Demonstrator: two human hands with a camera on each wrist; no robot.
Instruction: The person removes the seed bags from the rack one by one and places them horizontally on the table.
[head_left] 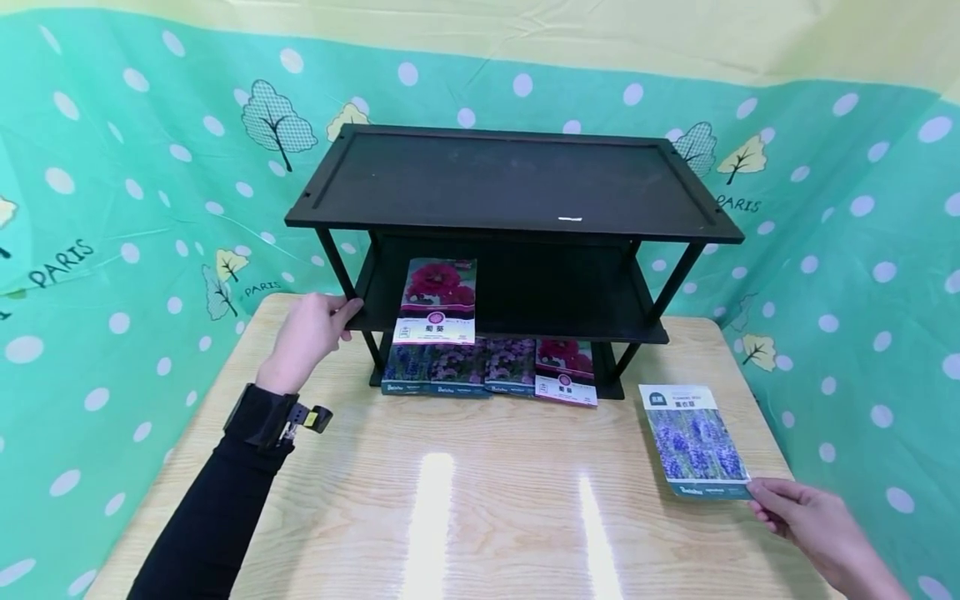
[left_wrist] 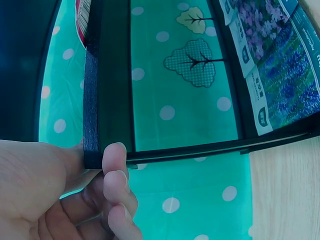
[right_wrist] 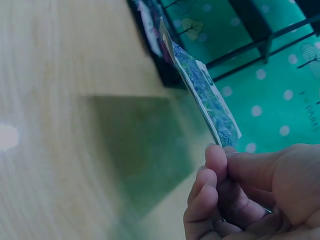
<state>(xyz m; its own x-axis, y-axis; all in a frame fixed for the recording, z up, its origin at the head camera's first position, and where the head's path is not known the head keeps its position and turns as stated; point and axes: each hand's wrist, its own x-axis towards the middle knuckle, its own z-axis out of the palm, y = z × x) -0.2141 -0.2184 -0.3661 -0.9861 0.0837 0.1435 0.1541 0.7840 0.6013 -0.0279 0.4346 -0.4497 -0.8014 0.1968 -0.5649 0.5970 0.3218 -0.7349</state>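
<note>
Between thumb and fingers, my right hand [head_left: 813, 521] pinches the lower right corner of a seed packet [head_left: 696, 442] printed with purple lavender. In the right wrist view this packet [right_wrist: 202, 92] is raised off the table, its shadow falling below. At the left end of the black shelf rack [head_left: 517, 179], my left hand [head_left: 311, 337] grips the edge of the middle shelf. The left wrist view has the thumb on one side of that shelf board [left_wrist: 92, 100] and the fingers on the other. A packet with a crimson flower [head_left: 438, 302] lies on the middle shelf, jutting past its front edge.
Along the bottom shelf lie several packets: purple-flower ones [head_left: 457, 367] at the left and a crimson one [head_left: 566, 372] at the right. The rack stands at the back of a wooden table [head_left: 510, 517]. A green dotted curtain [head_left: 135, 250] hangs behind and beside it.
</note>
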